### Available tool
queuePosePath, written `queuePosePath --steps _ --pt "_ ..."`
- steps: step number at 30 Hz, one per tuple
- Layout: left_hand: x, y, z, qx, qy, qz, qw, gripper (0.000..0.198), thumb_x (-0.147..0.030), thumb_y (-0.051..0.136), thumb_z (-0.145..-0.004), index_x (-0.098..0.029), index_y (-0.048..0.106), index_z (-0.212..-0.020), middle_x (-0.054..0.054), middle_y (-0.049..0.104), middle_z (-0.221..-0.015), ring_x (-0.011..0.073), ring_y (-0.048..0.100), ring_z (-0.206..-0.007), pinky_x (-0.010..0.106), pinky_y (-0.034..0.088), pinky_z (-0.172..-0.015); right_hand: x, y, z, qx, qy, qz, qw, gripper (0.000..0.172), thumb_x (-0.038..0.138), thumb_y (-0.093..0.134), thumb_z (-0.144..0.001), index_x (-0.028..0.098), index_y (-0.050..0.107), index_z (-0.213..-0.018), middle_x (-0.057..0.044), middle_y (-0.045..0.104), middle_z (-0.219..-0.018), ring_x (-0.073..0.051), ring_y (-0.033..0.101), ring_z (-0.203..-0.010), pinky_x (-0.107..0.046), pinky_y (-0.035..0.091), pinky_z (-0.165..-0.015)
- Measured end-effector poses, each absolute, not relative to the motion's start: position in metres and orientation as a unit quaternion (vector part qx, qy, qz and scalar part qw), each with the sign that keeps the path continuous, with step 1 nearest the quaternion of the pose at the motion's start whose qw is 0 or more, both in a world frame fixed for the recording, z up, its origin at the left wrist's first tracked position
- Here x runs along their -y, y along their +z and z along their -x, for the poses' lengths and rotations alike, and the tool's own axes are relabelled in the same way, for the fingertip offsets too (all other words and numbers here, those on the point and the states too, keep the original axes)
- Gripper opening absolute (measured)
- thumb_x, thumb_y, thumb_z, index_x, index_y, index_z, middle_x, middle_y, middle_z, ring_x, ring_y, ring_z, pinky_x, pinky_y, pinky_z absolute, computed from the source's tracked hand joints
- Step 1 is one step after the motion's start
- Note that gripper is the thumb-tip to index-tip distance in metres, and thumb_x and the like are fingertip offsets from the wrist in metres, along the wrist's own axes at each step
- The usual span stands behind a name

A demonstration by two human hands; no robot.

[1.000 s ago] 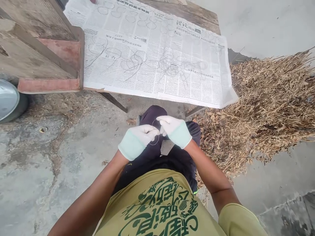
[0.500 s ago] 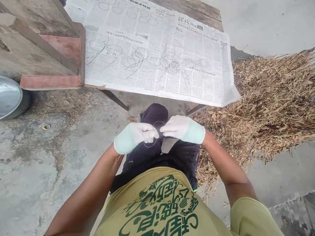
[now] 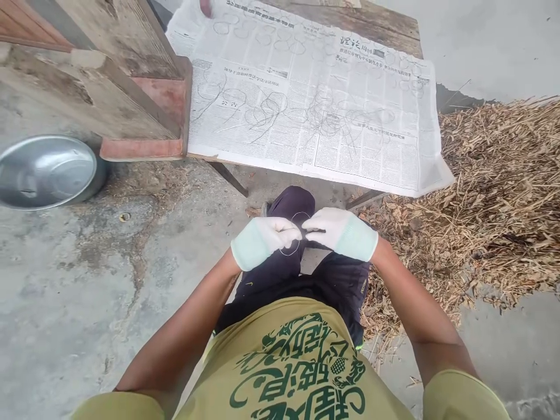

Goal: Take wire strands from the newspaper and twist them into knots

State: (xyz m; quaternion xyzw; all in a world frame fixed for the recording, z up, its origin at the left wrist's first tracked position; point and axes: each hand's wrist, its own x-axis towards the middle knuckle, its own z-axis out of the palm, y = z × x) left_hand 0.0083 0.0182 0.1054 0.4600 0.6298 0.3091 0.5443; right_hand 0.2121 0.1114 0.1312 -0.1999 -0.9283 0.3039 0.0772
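Note:
A thin wire loop hangs between my hands over my dark trousers, one part arching above the fingers and another curving below. My left hand, in a white glove with a pale green cuff, pinches the wire between thumb and curled fingers. Close beside it, my right hand, gloved the same way, has bent fingers meeting the loop's upper right side. The exact grip of its fingertips is hard to make out. Beyond my knees, several more wire loops and a tangle of thin wire lie on newspaper.
The newspaper covers a wooden table. A wooden bench-like frame with red parts stands at the left, with a metal basin beside it on the concrete floor. Dry straw is heaped at the right.
The view has turned left, so everything appears further right and more of the basin shows. My hands stay close together at the wire loop, with the right fingers slightly more apart.

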Motion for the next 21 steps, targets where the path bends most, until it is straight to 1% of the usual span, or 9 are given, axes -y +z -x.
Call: queuePosePath --steps 2,4,7,9,13,15,18,21 --pt "-0.018 0.104 -0.007 -0.628 0.316 -0.448 0.552 0.025 -0.041 0.07 -0.077 -0.018 0.077 -0.07 0.002 0.069 -0.062 0.0145 0.059 -0.059 0.024 0.046 -0.055 -0.113 0.134 -0.214 0.913 0.341 0.201 0.102 0.022 0.028 0.058 -0.101 0.024 0.08 -0.101 -0.007 0.076 -0.104 -0.024 0.065 -0.099 -0.039 0.048 -0.095" --pt "-0.018 0.101 -0.006 -0.622 0.321 -0.434 0.567 0.024 -0.041 0.07 -0.077 -0.019 0.079 -0.077 0.002 0.069 -0.062 0.0143 0.06 -0.059 0.024 0.046 -0.056 -0.114 0.134 -0.215 0.912 0.349 0.189 0.101 0.028 0.029 0.053 -0.104 0.025 0.08 -0.1 -0.005 0.076 -0.104 -0.023 0.066 -0.101 -0.039 0.047 -0.099" --pt "-0.016 0.096 -0.007 -0.612 0.333 -0.418 0.583 0.029 -0.045 0.072 -0.079 -0.018 0.08 -0.081 0.002 0.069 -0.062 0.0136 0.058 -0.057 0.024 0.045 -0.055 -0.117 0.13 -0.214 0.925 0.327 0.171 0.087 0.034 0.028 0.046 -0.107 0.023 0.079 -0.098 -0.006 0.075 -0.1 -0.022 0.065 -0.099 -0.037 0.047 -0.097" --pt "-0.014 0.094 -0.008 -0.601 0.343 -0.418 0.588 0.031 -0.047 0.072 -0.08 -0.018 0.08 -0.082 0.003 0.069 -0.064 0.0136 0.058 -0.058 0.024 0.046 -0.056 -0.117 0.127 -0.211 0.931 0.315 0.164 0.088 0.036 0.028 0.046 -0.108 0.021 0.079 -0.095 -0.006 0.074 -0.1 -0.021 0.064 -0.098 -0.036 0.047 -0.096" --pt "-0.011 0.096 -0.008 -0.594 0.353 -0.434 0.578 0.029 -0.045 0.073 -0.081 -0.017 0.08 -0.083 0.004 0.072 -0.068 0.0148 0.062 -0.062 0.026 0.049 -0.06 -0.115 0.125 -0.207 0.928 0.314 0.172 0.099 0.038 0.026 0.047 -0.108 0.022 0.077 -0.085 -0.005 0.072 -0.1 -0.022 0.062 -0.099 -0.036 0.046 -0.095" --pt "-0.01 0.098 -0.009 -0.595 0.363 -0.442 0.565 0.026 -0.043 0.073 -0.081 -0.018 0.08 -0.082 0.005 0.075 -0.074 0.016 0.065 -0.067 0.027 0.052 -0.064 -0.113 0.126 -0.206 0.927 0.316 0.175 0.105 0.038 0.026 0.047 -0.107 0.022 0.076 -0.084 -0.005 0.072 -0.099 -0.022 0.062 -0.099 -0.036 0.046 -0.095" --pt "-0.009 0.099 -0.011 -0.591 0.379 -0.433 0.565 0.026 -0.043 0.077 -0.078 -0.018 0.081 -0.079 0.007 0.08 -0.083 0.02 0.071 -0.077 0.03 0.056 -0.076 -0.113 0.126 -0.205 0.928 0.315 0.168 0.104 0.034 0.023 0.05 -0.107 0.021 0.078 -0.087 -0.005 0.073 -0.097 -0.021 0.062 -0.096 -0.034 0.045 -0.092" --pt "-0.007 0.101 -0.013 -0.579 0.389 -0.376 0.61 0.034 -0.048 0.082 -0.076 -0.017 0.082 -0.09 0.01 0.082 -0.092 0.0257 0.076 -0.088 0.037 0.06 -0.087 -0.114 0.127 -0.203 0.933 0.307 0.169 0.082 0.034 0.021 0.051 -0.106 0.019 0.078 -0.086 -0.004 0.073 -0.091 -0.02 0.061 -0.091 -0.032 0.043 -0.088"
